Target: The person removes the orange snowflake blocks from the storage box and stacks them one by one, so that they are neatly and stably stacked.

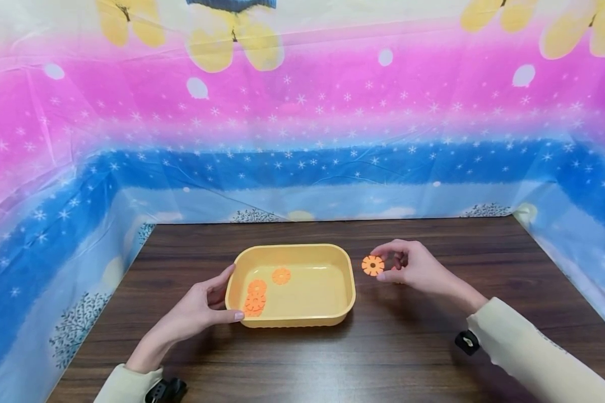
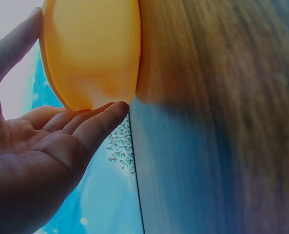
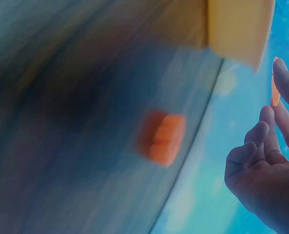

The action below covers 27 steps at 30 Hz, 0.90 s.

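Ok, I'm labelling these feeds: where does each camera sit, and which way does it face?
Head: on the head, facing forward and down at the yellow tray and table; left hand, right hand and sleeves show.
Left wrist: on that wrist, facing the fingers at the tray's end; only the left hand shows.
Right wrist: on that wrist, facing the pinched orange disc and table; only the right hand shows.
Shared: head and right wrist both show that disc and the tray.

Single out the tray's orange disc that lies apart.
The rearmost disc, farthest from the left hand; the others bunch at the left end of the tray.
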Each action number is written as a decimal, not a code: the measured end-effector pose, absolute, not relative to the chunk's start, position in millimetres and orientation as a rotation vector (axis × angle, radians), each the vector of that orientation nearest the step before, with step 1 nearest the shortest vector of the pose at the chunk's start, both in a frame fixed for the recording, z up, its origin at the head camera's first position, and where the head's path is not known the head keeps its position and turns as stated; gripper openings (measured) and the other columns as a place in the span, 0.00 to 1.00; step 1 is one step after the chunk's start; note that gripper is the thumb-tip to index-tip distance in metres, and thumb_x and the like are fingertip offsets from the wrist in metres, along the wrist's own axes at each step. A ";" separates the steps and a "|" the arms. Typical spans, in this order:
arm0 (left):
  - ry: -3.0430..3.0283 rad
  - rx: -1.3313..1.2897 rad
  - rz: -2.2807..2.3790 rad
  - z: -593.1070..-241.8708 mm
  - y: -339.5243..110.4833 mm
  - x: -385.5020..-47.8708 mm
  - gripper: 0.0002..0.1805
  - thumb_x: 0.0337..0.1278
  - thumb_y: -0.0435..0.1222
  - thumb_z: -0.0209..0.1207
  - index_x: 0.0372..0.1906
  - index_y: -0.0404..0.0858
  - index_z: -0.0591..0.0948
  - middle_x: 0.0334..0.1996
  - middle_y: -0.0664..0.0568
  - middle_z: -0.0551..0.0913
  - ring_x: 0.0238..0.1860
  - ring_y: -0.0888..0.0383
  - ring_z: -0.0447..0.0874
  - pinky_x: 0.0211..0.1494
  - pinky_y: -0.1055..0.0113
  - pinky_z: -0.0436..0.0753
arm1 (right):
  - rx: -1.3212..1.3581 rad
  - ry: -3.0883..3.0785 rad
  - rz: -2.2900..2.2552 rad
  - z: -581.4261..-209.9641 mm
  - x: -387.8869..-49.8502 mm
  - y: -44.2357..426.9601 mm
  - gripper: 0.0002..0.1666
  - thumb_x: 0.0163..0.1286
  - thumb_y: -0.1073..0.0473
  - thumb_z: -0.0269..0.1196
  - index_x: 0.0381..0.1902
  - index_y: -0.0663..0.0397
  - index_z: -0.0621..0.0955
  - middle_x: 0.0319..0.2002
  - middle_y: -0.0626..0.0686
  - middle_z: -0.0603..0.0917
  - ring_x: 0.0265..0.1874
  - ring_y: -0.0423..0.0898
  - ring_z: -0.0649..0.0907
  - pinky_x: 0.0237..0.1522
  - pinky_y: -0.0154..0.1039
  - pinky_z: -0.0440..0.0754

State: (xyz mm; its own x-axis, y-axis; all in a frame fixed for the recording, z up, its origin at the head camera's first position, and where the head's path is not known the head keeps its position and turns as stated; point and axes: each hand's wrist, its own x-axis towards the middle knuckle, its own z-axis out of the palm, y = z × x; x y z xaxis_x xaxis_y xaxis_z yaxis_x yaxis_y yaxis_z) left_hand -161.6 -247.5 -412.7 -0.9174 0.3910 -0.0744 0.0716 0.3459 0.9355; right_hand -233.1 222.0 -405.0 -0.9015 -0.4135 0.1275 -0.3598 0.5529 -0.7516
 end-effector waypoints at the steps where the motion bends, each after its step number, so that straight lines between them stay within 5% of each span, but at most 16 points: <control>1: 2.328 0.411 1.596 -412.5 -247.4 -161.7 0.58 0.58 0.34 0.75 0.84 0.32 0.49 0.80 0.32 0.56 0.75 0.35 0.66 0.62 0.61 0.84 | -0.662 2.720 -1.284 -407.8 -234.2 226.9 0.24 0.60 0.59 0.79 0.55 0.46 0.87 0.41 0.52 0.83 0.29 0.50 0.75 0.26 0.36 0.73; 8: 2.340 0.398 1.577 -409.6 -246.2 -162.5 0.57 0.58 0.33 0.74 0.84 0.32 0.50 0.81 0.33 0.55 0.75 0.36 0.65 0.62 0.60 0.84 | -0.575 2.759 -1.263 -424.3 -240.9 257.2 0.24 0.61 0.60 0.79 0.55 0.50 0.87 0.38 0.59 0.80 0.26 0.47 0.71 0.25 0.35 0.69; 27: 2.335 0.374 1.577 -409.6 -246.0 -160.7 0.57 0.58 0.34 0.75 0.84 0.34 0.49 0.81 0.33 0.54 0.75 0.36 0.66 0.63 0.61 0.83 | -0.641 2.779 -1.173 -440.7 -248.2 288.4 0.25 0.60 0.59 0.79 0.56 0.55 0.87 0.37 0.55 0.79 0.28 0.45 0.70 0.29 0.36 0.66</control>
State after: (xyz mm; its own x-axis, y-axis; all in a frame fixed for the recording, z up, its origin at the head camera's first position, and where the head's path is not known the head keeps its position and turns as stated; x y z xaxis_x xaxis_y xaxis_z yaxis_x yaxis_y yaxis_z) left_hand -160.7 -246.0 -409.6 -0.9218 0.3747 -0.0996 0.0476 0.3643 0.9301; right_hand -248.2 288.4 -440.7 -0.9119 -0.3963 0.1063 -0.3526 0.6246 -0.6968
